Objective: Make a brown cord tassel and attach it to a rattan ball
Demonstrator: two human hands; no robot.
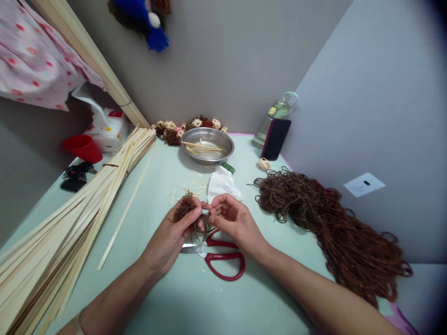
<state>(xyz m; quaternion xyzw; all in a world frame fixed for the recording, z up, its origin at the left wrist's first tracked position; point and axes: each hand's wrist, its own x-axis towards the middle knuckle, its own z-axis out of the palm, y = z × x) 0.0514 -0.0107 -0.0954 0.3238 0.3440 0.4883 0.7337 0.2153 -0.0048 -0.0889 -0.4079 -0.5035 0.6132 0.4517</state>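
Observation:
A small bundle of brown yarn (185, 208) is gripped in my left hand (174, 232), with loose strands hanging below the fingers. Close beside it, my right hand (233, 221) is closed in a pinch, its fingertips meeting those of the left. Whatever lies between the right fingertips is too small to make out. Under both hands, a pair of scissors (225, 266) with red handles rests on the table, partly covered by the fingers. Just beyond the hands is a crumpled white tissue (221, 184).
Long pale wooden strips (80, 218) cover the left side. A metal bowl (207, 160) with strips stands at the back, near woven balls (196, 123). To the right lie brown yarn skeins (335, 228), a phone (275, 139) and a bottle (263, 130). A red cup (82, 148) sits far left.

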